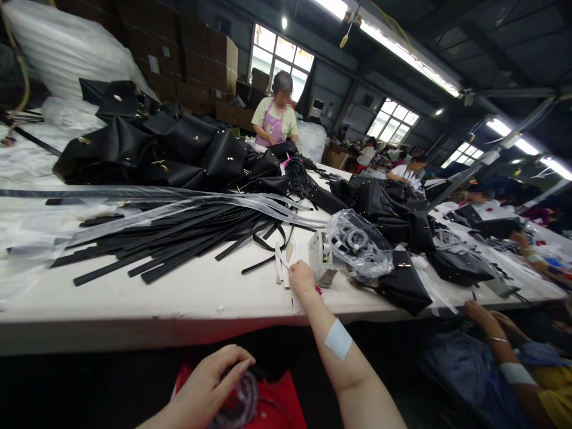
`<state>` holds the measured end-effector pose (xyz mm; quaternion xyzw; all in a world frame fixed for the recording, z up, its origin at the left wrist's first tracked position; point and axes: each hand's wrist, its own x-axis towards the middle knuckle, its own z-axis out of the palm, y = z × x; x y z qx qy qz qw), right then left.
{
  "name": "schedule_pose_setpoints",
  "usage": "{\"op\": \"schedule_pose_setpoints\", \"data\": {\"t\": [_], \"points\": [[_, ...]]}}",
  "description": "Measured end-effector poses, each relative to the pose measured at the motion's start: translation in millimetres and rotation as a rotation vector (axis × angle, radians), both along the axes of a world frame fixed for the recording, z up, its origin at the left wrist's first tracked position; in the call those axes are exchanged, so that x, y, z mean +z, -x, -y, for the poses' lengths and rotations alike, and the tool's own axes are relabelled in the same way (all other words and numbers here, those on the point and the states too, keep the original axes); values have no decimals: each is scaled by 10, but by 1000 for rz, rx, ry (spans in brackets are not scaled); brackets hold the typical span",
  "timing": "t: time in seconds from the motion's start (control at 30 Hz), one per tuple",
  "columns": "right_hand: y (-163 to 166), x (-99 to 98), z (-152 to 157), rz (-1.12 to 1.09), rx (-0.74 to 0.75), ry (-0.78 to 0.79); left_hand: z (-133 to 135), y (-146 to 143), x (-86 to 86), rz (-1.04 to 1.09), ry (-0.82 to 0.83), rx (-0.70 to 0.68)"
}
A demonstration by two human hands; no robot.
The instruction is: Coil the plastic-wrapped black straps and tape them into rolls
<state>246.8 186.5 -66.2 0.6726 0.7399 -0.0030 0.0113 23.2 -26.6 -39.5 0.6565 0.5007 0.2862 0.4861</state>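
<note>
My right hand [301, 277] reaches onto the white table [179, 298] and closes on a small stack of white paper strips [282, 262] beside a little white box [322, 256]. A white plaster sits on that forearm. My left hand [213, 381] is low in my lap, fingers curled round a bunch of grey metal rings in clear plastic [243, 400] over red cloth. A spread of long black straps [179, 238] lies just left of the right hand, partly under a clear plastic sheet.
A clear bag of metal rings [357, 244] and a black pouch [402, 286] lie right of the box. Black bags [156, 149] are heaped at the back. A person in a pink apron [274, 119] stands behind. Another person's hands [487, 322] work at my right.
</note>
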Motion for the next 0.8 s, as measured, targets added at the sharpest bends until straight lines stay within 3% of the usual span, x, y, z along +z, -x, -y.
{"op": "schedule_pose_setpoints", "data": {"t": [0.53,0.8], "points": [[-5,-17,-73,-18,-7,8,7,-20,86,-11,22,8],[-9,-28,-90,-13,-9,8,6,-16,51,-15,8,3]]}}
